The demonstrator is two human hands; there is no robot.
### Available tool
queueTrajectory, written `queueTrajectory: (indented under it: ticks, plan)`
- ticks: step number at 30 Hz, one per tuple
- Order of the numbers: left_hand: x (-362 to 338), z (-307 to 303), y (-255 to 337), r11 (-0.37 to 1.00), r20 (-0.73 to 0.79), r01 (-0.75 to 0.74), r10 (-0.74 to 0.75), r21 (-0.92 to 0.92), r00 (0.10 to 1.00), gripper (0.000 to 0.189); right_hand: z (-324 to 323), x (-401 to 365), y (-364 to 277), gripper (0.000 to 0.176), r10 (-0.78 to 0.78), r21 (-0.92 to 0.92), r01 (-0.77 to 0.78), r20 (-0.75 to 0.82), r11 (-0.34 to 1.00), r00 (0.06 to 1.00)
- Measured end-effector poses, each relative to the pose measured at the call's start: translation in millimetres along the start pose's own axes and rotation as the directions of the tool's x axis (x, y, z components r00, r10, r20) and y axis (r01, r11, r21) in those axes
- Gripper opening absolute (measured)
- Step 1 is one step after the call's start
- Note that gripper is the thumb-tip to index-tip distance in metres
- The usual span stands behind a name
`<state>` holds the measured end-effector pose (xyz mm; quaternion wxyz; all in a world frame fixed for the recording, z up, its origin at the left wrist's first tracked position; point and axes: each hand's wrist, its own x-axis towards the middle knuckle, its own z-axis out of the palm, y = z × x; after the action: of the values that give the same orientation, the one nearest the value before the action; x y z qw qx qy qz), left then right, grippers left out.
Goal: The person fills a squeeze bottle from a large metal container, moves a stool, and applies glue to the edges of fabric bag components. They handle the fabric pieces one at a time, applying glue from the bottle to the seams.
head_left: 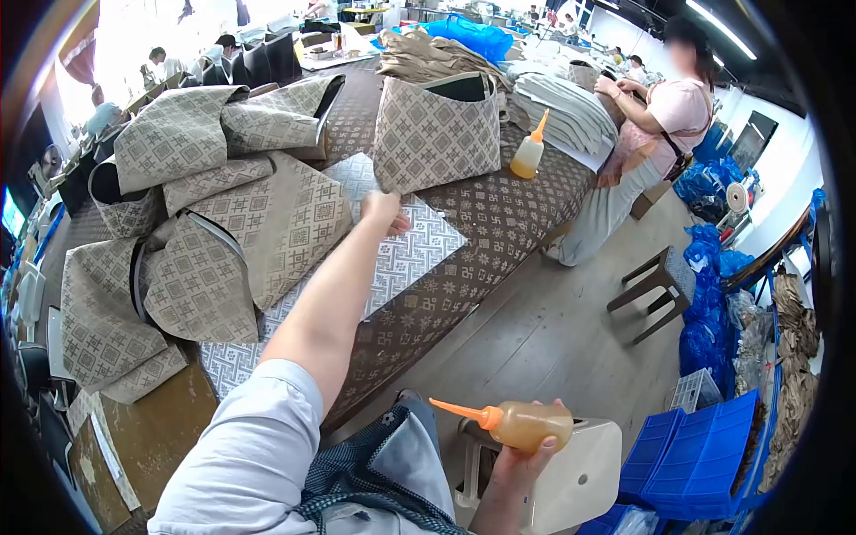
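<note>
My left hand [384, 212] is at the lower left corner of a patterned beige piece [437, 134] with a dark lining, its fingers bent and closed on that corner. Beneath it a grey-and-white patterned sheet [428, 239] lies on the brown patterned table cover [499, 214]. Low in the view, my right hand [526, 459] grips a squeeze bottle [532, 425] of amber liquid, its orange nozzle pointing left. Another such bottle [527, 157] stands upright on the table, right of the beige piece.
Folded patterned pieces [214, 223] pile up on the left. Brown fabric [437, 58] and a grey stack [566, 107] lie at the back. A co-worker [678, 116] stands at the right. A stool [655, 290], a beige machine [580, 477] and blue crates [695, 455] are on the right.
</note>
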<state>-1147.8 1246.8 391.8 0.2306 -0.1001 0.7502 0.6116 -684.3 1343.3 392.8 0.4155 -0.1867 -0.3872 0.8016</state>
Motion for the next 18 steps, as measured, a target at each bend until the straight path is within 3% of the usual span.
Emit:
queueTrajectory:
  ticks: [1, 4, 5, 6, 7, 8, 10, 11, 13, 14, 17, 18]
  plan:
    - [-30, -3, 10, 0.988, -0.021, -0.059, 0.062, 0.143, 0.998, 0.032, -3, 0, 1, 0.078, 0.003, 0.029, -0.003, 0.014, 1.0, 1.0]
    - [-63, -10, -17, 0.897, 0.025, -0.441, 0.441, 0.014, 0.897, 0.025, 4, -4, 2, 0.076, -0.031, 0.03, 0.031, 0.005, 0.999, 0.999]
    - [-82, -18, -24, 0.803, 0.031, -0.594, 0.593, 0.039, 0.804, 0.021, 6, -4, 4, 0.076, -0.029, 0.03, 0.029, 0.007, 0.999, 1.0]
    - [-102, -33, -35, 0.618, -0.043, -0.751, 0.778, 0.233, 0.627, 0.022, 7, -4, 5, 0.076, -0.027, 0.03, 0.027, 0.006, 0.999, 1.0]
    - [-122, -47, -46, 0.386, -0.054, -0.815, 0.913, 0.432, 0.404, 0.026, 7, -5, 6, 0.076, -0.027, 0.029, 0.027, 0.003, 0.999, 1.0]
    - [-147, -64, -53, 0.27, -0.051, -0.749, 0.952, 0.605, 0.302, 0.048, 5, -5, 8, 0.077, -0.019, 0.029, 0.018, 0.017, 0.999, 1.0]
    - [-181, -96, -60, 0.15, -0.038, -0.518, 0.975, 0.842, 0.221, 0.072, 6, -6, 12, 0.077, 0.0, 0.049, -0.002, 0.048, 0.999, 0.999]
    - [-184, -110, -69, 0.216, -0.076, -0.379, 0.933, 0.9, 0.351, 0.088, 8, -8, 14, 0.077, 0.005, 0.059, -0.009, 0.067, 0.998, 0.998]
    - [-174, -139, -83, 0.213, -0.105, -0.179, 0.873, 0.96, 0.476, 0.094, 11, -12, 17, 0.078, 0.048, 0.086, -0.058, 0.106, 0.995, 0.993]
    - [-165, -152, -92, 0.261, -0.127, -0.185, 0.839, 0.948, 0.529, 0.079, 13, -14, 18, 0.078, 0.064, 0.098, -0.077, 0.123, 0.992, 0.99]
    - [-164, -165, -83, 0.323, -0.096, -0.302, 0.809, 0.897, 0.58, 0.054, 16, -24, 21, 0.08, 0.017, 0.104, -0.03, 0.13, 0.994, 0.991]
    - [-184, -166, -68, 0.262, -0.068, -0.291, 0.838, 0.92, 0.542, 0.032, 16, -30, 19, 0.08, 0.016, 0.093, -0.028, 0.127, 0.995, 0.992]
